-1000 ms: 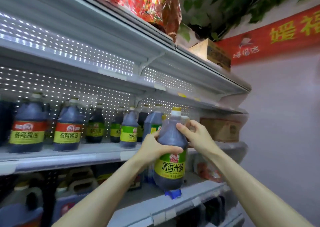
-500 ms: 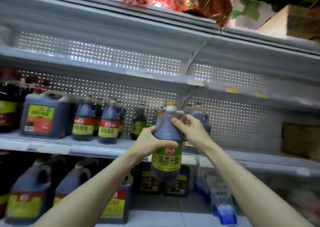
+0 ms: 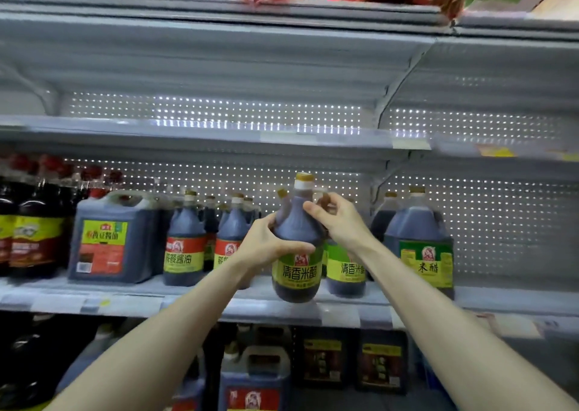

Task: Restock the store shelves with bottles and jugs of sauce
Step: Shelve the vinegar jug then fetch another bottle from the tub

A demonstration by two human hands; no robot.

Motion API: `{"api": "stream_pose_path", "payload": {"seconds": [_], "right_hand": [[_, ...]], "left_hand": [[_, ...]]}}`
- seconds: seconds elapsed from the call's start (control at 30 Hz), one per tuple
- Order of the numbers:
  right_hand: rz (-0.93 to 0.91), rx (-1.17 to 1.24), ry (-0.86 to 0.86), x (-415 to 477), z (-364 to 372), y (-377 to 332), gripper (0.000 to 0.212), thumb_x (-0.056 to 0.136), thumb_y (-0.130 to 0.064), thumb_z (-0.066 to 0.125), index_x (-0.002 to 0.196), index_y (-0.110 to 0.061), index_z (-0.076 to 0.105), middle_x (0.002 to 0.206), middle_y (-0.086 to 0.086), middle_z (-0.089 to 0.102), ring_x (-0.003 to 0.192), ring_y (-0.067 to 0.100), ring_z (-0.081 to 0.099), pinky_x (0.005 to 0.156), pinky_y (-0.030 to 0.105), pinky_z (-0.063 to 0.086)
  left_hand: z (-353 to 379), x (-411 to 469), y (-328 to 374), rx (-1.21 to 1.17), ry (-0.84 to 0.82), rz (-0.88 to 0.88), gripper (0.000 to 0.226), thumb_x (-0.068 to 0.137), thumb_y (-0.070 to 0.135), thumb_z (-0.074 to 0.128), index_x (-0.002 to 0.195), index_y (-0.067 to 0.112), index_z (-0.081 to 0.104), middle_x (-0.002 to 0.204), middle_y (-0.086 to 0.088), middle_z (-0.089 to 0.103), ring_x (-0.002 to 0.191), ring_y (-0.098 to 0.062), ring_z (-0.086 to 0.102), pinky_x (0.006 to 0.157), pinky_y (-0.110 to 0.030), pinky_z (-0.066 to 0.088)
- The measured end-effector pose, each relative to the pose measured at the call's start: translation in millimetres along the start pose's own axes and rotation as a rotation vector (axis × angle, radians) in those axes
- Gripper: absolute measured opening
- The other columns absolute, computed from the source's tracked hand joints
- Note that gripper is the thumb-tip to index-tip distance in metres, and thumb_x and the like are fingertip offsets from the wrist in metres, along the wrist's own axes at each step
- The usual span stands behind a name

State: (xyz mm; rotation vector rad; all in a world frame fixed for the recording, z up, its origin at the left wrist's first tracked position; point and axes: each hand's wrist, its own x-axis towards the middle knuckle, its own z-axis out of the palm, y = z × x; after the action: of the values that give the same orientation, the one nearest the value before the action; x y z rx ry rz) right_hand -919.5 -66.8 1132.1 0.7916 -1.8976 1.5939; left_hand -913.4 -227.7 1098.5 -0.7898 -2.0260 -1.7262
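my left hand wraps the bottle at its belly, my right hand curls round its shoulder. bottle held just above the shelf edge, beside a matching bottle; not yet set down, gaps apparently remain.

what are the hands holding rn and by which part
One green-label bottle: the left hand grips its body above the label, the right hand its shoulder near the neck.
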Motion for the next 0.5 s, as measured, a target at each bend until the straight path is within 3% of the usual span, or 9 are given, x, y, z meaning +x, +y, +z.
{"api": "stream_pose_path", "payload": {"seconds": [0.13, 0.27, 0.37, 0.5], "right_hand": [[0.016, -0.039, -0.003, 29.0, 5.0, 26.2, 0.009, 0.090, -0.023, 0.065, 0.096, -0.024, 0.059, 0.099, -0.005, 0.067, 0.099, 0.012, 0.063, 0.075, 0.019, 0.051], [0.028, -0.096, 0.013, 50.1, 11.3, 48.6, 0.018, 0.092, -0.026, 0.063, 0.105, -0.014, 0.060, 0.106, 0.004, 0.067, 0.101, 0.014, 0.063, 0.087, 0.031, 0.054], [0.022, -0.075, 0.011, 61.9, 16.0, 59.1, 0.017, 0.093, -0.024, 0.062, 0.107, -0.015, 0.059, 0.106, 0.005, 0.066, 0.102, 0.015, 0.063, 0.087, 0.029, 0.054], [0.055, -0.061, -0.003, 70.4, 18.3, 85.2, 0.005, 0.093, -0.023, 0.063, 0.093, -0.021, 0.058, 0.097, 0.000, 0.065, 0.100, 0.017, 0.063, 0.078, 0.027, 0.051]], "left_hand": [[-12.8, 32.5, -25.5, 0.047, 0.021, 0.034, 0.055, 0.059, 0.010, 0.089, 0.107, 0.017, 0.063, 0.100, 0.000, 0.073, 0.091, -0.011, 0.070, 0.073, -0.023, 0.056], [-17.6, 55.4, -50.3, 0.037, 0.067, 0.055, 0.054, 0.060, 0.010, 0.089, 0.107, 0.015, 0.063, 0.099, -0.002, 0.072, 0.090, -0.013, 0.070, 0.076, -0.028, 0.058], [-18.9, 67.0, -61.4, 0.027, 0.087, 0.057, 0.057, 0.060, 0.011, 0.089, 0.110, 0.014, 0.062, 0.100, -0.001, 0.072, 0.090, -0.012, 0.070, 0.077, -0.029, 0.058], [-16.9, 76.9, -82.6, 0.045, 0.093, 0.022, 0.060, 0.058, 0.014, 0.090, 0.112, 0.012, 0.063, 0.100, -0.001, 0.072, 0.092, -0.013, 0.069, 0.078, -0.029, 0.058]]}}
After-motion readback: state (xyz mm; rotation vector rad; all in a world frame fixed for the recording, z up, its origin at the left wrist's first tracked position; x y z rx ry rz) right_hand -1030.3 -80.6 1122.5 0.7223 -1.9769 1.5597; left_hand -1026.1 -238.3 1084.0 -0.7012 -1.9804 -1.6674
